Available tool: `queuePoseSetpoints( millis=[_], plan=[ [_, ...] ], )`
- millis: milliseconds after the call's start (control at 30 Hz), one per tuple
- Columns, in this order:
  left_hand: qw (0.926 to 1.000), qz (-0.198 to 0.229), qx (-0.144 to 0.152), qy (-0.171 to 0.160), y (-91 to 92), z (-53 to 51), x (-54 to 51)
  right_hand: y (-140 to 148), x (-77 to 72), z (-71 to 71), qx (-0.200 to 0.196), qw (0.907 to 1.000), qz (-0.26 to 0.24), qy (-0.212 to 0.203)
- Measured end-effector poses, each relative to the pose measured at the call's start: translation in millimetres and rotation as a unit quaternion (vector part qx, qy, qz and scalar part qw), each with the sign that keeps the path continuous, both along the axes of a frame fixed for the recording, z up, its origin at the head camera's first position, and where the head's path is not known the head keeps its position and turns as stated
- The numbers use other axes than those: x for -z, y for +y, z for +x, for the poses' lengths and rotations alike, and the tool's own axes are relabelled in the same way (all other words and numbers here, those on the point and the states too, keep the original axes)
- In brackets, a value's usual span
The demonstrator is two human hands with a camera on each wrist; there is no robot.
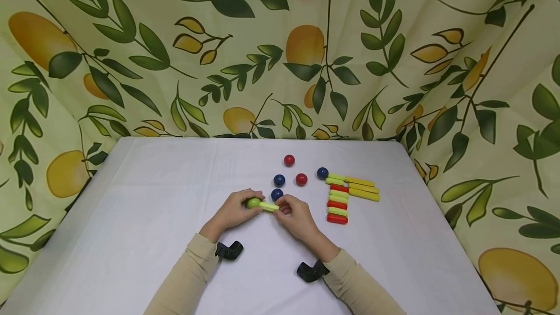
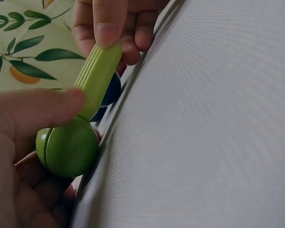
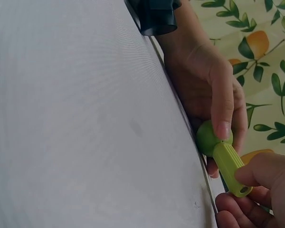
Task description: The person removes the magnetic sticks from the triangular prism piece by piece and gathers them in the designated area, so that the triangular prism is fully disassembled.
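My left hand [image 1: 234,209] grips a green ball [image 2: 72,148] between thumb and fingers. Joined end to end with that ball, or touching it, is a light green ridged stick [image 2: 98,78]. The far end of the stick is pinched by my right hand [image 1: 297,217]; in the right wrist view a hole shows at that end. Just beyond the hands a blue ball [image 1: 277,194] lies on the table, close to the right fingers. Part of the green ball is hidden by the left fingers.
Another blue ball [image 1: 279,180] and two red balls, one nearer [image 1: 301,179], one farther [image 1: 289,160], lie beyond the hands. To the right, red and light green sticks [image 1: 338,204] line up beside yellow sticks [image 1: 364,193] and a blue ball [image 1: 322,173]. A patterned curtain [image 1: 262,62] hangs behind the white-covered table [image 1: 153,198].
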State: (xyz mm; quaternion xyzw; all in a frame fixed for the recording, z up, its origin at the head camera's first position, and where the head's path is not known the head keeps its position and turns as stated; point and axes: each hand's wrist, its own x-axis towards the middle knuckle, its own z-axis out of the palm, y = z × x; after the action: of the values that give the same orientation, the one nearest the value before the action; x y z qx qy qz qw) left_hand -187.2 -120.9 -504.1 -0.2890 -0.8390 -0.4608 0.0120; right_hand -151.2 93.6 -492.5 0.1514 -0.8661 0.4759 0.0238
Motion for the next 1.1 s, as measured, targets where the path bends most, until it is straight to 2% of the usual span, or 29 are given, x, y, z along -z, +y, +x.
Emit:
queuePoseSetpoints(
  millis=[300, 433, 567, 667, 900, 1100],
  plan=[
    [1.0000, -0.002, -0.001, 0.000, -0.4, 0.4, 0.2, 2.5, -6.5, 1.6, 0.035, 0.9993, -0.001, -0.009],
    [1.0000, 0.000, -0.002, -0.002, -0.2, 0.4, 0.1, 11.6, -19.0, 1.6, 0.083, 0.9961, 0.012, -0.026],
    [1.0000, -0.002, -0.006, -0.003, -0.8, 0.6, 0.2, 31.4, -34.5, 4.4, 0.114, 0.9912, 0.026, -0.062],
    [0.9999, -0.005, -0.010, -0.011, -1.0, 0.3, 0.2, 51.7, -37.7, 10.6, 0.120, 0.9891, 0.037, -0.077],
    [0.9995, -0.005, -0.009, -0.029, -0.9, 1.6, -0.6, 97.7, -30.6, 34.6, 0.140, 0.9837, 0.058, -0.096],
    [0.9995, -0.003, -0.012, -0.029, -0.9, 1.2, -0.3, 121.3, -30.2, 51.8, 0.145, 0.9835, 0.066, -0.085]
  ],
)
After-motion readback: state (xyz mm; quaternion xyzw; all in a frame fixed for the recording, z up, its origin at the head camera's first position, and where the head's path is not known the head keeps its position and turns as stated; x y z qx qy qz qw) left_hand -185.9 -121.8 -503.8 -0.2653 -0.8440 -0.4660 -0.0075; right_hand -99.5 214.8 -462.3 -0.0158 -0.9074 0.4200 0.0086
